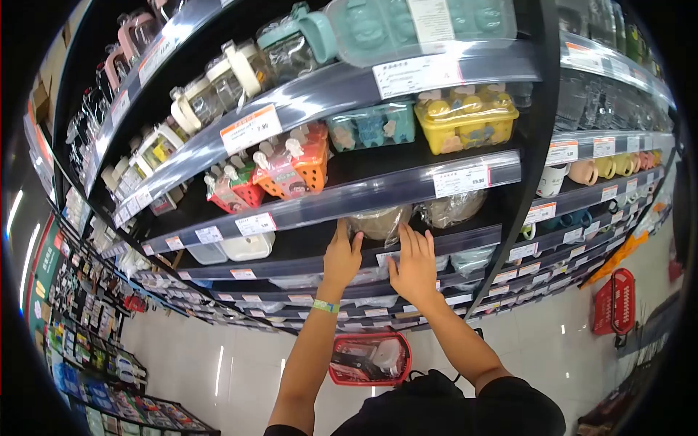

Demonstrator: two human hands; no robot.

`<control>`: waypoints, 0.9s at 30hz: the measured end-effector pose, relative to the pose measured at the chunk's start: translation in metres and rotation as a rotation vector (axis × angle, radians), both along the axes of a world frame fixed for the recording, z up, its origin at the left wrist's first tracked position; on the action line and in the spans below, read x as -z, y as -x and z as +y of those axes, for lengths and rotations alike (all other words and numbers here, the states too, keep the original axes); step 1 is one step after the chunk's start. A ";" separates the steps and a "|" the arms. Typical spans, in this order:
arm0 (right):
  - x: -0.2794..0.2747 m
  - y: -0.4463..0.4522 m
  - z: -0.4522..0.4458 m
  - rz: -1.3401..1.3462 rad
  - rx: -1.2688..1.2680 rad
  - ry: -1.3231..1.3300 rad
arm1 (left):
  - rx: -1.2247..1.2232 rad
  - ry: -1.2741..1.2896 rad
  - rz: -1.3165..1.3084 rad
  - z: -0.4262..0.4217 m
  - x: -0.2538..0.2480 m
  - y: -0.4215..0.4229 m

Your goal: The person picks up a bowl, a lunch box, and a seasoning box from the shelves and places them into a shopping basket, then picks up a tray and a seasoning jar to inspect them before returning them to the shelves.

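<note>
A beige-grey, rounded item in clear plastic wrap [378, 222] rests on a shelf in front of me; its exact kind is hard to make out. My left hand [342, 254] is at its left side, fingers pointing up and thumb out. My right hand [416, 263] is at its lower right edge, with the fingers stretched and the thumb apart. Both hands are at the wrapping, and neither is closed round the item. A similar wrapped item [454, 209] sits to the right on the same shelf.
Above are a yellow box [465, 125], a teal box [372, 128] and an orange basket [291, 168]. White containers [249, 246] stand left. A red shopping basket [371, 381] with packaged goods is below me; another red basket [614, 301] is at right. Mugs [582, 172] line the right shelves.
</note>
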State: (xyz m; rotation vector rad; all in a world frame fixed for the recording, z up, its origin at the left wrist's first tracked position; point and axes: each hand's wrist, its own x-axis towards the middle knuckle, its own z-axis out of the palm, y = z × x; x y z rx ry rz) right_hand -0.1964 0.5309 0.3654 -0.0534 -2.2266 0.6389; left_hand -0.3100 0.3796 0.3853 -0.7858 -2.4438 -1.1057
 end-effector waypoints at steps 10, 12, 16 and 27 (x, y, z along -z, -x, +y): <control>0.030 -0.034 -0.019 0.089 -0.180 0.288 | -0.095 0.259 0.363 -0.023 0.023 -0.037; 0.067 -0.054 -0.024 -0.040 -0.249 0.400 | -0.092 0.263 0.345 -0.033 0.042 -0.064; 0.204 -0.100 -0.025 -0.474 -0.264 0.416 | -0.029 0.016 -0.154 -0.076 0.157 -0.119; 0.574 -0.345 0.053 -1.784 -0.764 -0.060 | -0.127 0.269 -1.730 -0.368 0.428 -0.412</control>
